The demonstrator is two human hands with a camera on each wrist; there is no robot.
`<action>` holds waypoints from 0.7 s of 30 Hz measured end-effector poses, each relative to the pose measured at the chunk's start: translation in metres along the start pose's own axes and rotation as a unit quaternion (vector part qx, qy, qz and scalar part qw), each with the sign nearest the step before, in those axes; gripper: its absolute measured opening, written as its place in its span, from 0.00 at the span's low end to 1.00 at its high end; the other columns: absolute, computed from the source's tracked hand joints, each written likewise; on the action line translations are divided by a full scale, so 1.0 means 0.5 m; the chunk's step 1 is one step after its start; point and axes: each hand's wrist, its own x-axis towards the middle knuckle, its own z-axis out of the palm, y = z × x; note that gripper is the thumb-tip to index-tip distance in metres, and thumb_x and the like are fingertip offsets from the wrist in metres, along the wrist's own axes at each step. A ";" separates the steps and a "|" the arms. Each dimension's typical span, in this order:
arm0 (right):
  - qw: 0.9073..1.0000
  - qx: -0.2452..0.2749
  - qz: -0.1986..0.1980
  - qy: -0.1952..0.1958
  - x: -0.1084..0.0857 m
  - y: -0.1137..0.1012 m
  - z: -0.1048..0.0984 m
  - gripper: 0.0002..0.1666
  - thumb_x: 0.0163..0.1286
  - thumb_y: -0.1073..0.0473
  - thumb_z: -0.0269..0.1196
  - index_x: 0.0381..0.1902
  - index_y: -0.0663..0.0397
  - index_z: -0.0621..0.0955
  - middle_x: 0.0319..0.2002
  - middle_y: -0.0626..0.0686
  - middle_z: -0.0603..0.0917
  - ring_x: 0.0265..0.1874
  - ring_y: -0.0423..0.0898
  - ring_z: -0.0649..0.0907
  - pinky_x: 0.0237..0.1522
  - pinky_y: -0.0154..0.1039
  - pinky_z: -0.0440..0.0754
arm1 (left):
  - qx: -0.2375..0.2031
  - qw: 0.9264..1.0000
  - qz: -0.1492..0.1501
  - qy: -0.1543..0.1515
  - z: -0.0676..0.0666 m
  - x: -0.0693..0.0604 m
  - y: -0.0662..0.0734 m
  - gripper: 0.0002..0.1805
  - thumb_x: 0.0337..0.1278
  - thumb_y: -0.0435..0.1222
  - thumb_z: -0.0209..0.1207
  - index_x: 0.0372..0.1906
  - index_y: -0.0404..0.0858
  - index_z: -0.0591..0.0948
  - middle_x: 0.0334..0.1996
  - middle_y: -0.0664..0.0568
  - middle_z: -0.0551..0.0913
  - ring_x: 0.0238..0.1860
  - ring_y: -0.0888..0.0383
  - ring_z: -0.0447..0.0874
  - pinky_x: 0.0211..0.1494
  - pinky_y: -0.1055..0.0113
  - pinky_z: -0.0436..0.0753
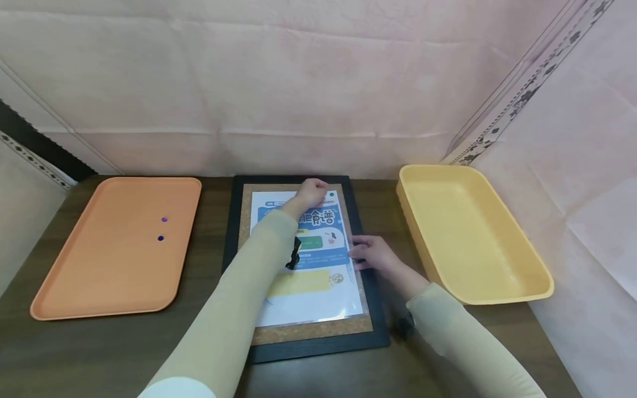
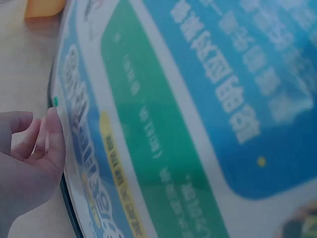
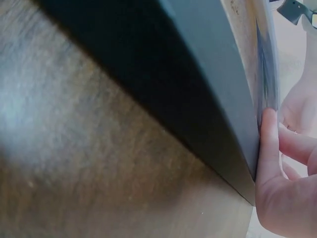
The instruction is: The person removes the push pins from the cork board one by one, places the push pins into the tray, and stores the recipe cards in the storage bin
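A printed poster in a clear sleeve (image 1: pixel 308 309) lies on a cork board (image 1: pixel 328 330) with a dark frame (image 1: pixel 318 349). My left hand (image 1: pixel 312 192) is at the poster's top edge, near its upper right corner. In the left wrist view the left hand (image 2: pixel 34 163) has bent fingers, thumb apart, a fingertip beside a small green spot (image 2: pixel 55 101); nothing shows between them. My right hand (image 1: pixel 375 254) rests with extended fingers on the poster's right edge. The right wrist view shows the right hand (image 3: pixel 287 183) touching the sleeve's edge, other fingertips partly hidden.
An orange tray (image 1: pixel 109 265) on the left holds two small blue-purple pieces, one of them a dark blue piece (image 1: pixel 161 238). On the right stands a deeper yellow tray (image 1: pixel 463 237). Pale cloth (image 1: pixel 298 88) hangs behind the dark wooden table (image 1: pixel 74 348).
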 end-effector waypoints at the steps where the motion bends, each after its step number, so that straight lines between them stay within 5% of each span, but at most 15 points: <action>1: 1.000 -0.001 -0.001 0.001 0.001 0.000 0.001 0.30 0.65 0.60 0.61 0.64 0.55 0.69 0.48 0.60 0.83 0.39 0.48 0.86 0.37 0.37 0.84 | 0.012 1.000 0.001 0.000 0.004 0.003 -0.001 0.19 0.69 0.39 0.47 0.61 0.39 0.71 0.50 0.46 0.77 0.46 0.53 0.78 0.54 0.63 0.77; 10: 1.000 0.001 -0.003 0.007 0.000 0.004 0.004 0.29 0.65 0.61 0.61 0.64 0.54 0.70 0.47 0.59 0.84 0.39 0.48 0.86 0.38 0.38 0.84 | 0.129 0.992 -0.002 0.011 0.033 0.024 0.003 0.18 0.67 0.38 0.48 0.59 0.42 0.73 0.58 0.49 0.75 0.60 0.52 0.71 0.67 0.57 0.67; 15: 1.000 0.001 -0.002 0.011 -0.001 0.002 0.004 0.29 0.65 0.61 0.61 0.64 0.54 0.70 0.47 0.59 0.84 0.38 0.48 0.87 0.37 0.37 0.84 | 0.181 0.983 0.016 0.036 0.044 0.024 0.006 0.17 0.68 0.39 0.47 0.58 0.44 0.75 0.57 0.50 0.76 0.59 0.52 0.72 0.65 0.56 0.68; 21: 1.000 -0.003 -0.003 0.009 0.000 0.004 0.002 0.29 0.65 0.61 0.61 0.64 0.55 0.69 0.47 0.60 0.84 0.37 0.47 0.87 0.36 0.36 0.84 | 0.171 0.983 -0.005 0.063 0.051 0.018 0.009 0.13 0.67 0.42 0.49 0.51 0.44 0.77 0.47 0.51 0.79 0.49 0.54 0.76 0.58 0.59 0.73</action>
